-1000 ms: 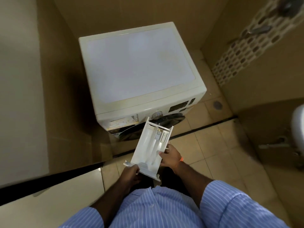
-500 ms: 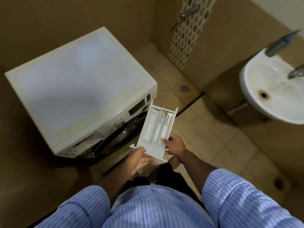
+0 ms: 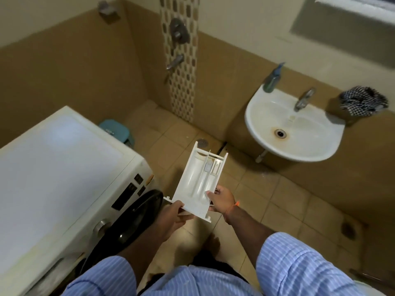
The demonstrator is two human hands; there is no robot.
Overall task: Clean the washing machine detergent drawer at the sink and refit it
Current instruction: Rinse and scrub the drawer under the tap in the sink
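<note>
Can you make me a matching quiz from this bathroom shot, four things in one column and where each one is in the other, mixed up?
Things:
1. detergent drawer
2. soap bottle
3. checked cloth
4. teal stool

Places:
A. on the floor behind the washing machine
B. on the ledge right of the tap
C. held in both hands, left hand and right hand, over the floor
D. on the back rim of the sink, at its left

Pairs: 1-C, 2-D, 3-B, 4-A
</note>
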